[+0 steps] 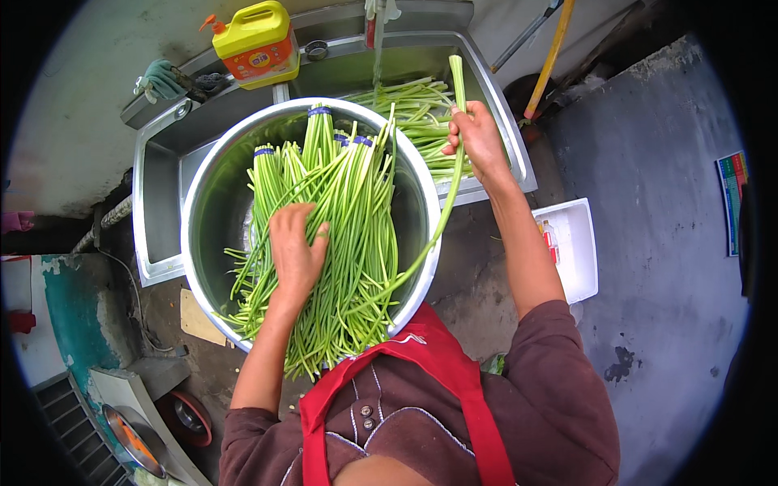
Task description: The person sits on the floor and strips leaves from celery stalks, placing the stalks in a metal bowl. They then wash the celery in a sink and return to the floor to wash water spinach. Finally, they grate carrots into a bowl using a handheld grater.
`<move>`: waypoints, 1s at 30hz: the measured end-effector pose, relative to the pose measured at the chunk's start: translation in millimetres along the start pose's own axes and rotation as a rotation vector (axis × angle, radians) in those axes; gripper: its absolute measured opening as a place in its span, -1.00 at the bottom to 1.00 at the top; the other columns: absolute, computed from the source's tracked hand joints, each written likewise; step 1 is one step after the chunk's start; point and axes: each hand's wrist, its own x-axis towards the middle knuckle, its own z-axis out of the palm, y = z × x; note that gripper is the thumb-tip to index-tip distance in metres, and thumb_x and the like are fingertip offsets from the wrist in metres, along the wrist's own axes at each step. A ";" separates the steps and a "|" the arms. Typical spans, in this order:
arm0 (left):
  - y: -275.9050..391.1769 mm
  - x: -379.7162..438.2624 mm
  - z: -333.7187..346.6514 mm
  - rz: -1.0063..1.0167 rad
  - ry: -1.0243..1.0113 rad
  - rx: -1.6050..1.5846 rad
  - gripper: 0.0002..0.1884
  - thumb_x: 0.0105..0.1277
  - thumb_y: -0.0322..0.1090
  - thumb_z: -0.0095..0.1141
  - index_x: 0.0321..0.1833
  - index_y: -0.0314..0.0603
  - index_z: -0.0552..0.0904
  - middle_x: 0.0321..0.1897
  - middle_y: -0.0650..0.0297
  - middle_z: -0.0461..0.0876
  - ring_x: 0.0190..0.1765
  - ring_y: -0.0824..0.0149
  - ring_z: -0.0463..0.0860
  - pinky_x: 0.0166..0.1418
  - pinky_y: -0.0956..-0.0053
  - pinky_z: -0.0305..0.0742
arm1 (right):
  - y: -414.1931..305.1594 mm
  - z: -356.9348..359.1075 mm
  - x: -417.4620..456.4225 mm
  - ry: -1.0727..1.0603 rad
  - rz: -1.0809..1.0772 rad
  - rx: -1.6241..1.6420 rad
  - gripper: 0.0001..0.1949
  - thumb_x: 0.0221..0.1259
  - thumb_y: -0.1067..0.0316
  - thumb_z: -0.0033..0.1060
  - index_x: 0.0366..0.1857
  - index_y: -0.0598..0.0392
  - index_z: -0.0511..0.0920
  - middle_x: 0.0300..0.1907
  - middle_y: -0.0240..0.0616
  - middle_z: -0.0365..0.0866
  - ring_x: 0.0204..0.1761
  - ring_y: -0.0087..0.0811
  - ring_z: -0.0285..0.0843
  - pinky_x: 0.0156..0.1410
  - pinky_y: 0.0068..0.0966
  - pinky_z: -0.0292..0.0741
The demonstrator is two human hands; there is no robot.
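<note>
A large round metal basin (206, 182) holds a pile of garlic scapes (349, 243), some bundled with blue bands (319, 110). My left hand (298, 246) lies on the pile, thumb apart from the bent fingers, whose tips are partly hidden. Above the basin's right side, my right hand (477, 136) grips a long green stem bunch (451, 197). The bunch stands upright at its cut end and curves down over the rim into the basin; whether it is one thick stalk or several stems is hard to tell. More cut green stalks (425, 121) lie in the sink behind.
Water runs from a faucet (378, 36) into the right bowl of a steel double sink (495, 103). A yellow pump jug (258, 45) stands on its back ledge. A white foam box (577, 249) with a bottle sits at right. At lower left is a metal bowl (158, 462).
</note>
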 end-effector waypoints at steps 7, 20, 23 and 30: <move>69.1 -33.1 72.1 0.199 -0.600 0.067 -0.69 0.20 -0.11 0.28 -0.34 -0.29 0.65 -0.42 0.03 0.69 -0.37 0.00 0.71 -0.27 0.17 0.61 | 20.0 4.6 -32.0 -0.120 0.201 0.230 -0.86 0.43 0.30 0.12 -0.16 0.12 0.45 -0.50 -0.47 0.39 -0.63 -0.77 0.15 -0.62 -0.74 0.07; 67.2 -27.5 -4.6 -0.340 -0.389 -0.540 -0.76 0.30 -0.30 0.28 -0.02 -0.18 0.74 0.09 0.17 0.45 -0.43 0.52 0.46 -0.22 0.56 0.49 | 37.2 -8.0 -84.1 -0.242 0.348 0.186 -0.75 0.55 0.28 -0.17 0.12 0.21 0.30 -0.01 0.23 0.61 -0.04 -0.06 0.73 -0.02 -0.28 0.74; 90.6 -8.0 -13.4 -0.325 -0.320 -0.541 -0.78 0.32 -0.36 0.27 -0.01 -0.22 0.73 0.10 0.21 0.52 -0.49 0.61 0.30 -0.33 0.68 0.33 | 25.7 22.5 -89.4 -0.354 0.356 0.365 -0.67 0.58 0.27 -0.24 0.26 0.21 0.24 0.08 0.18 0.57 0.05 -0.05 0.68 0.13 -0.22 0.69; 92.0 -17.4 -21.4 -0.320 -0.397 -0.708 -0.82 0.38 -0.39 0.22 -0.04 -0.28 0.72 -0.16 0.28 0.65 -0.30 0.51 0.56 -0.27 0.66 0.46 | -1.5 28.3 -40.6 -0.235 0.247 0.614 -0.80 0.52 0.38 -0.11 0.03 0.26 0.41 -0.38 -0.29 0.44 -0.50 -0.57 0.39 -0.35 -0.56 0.58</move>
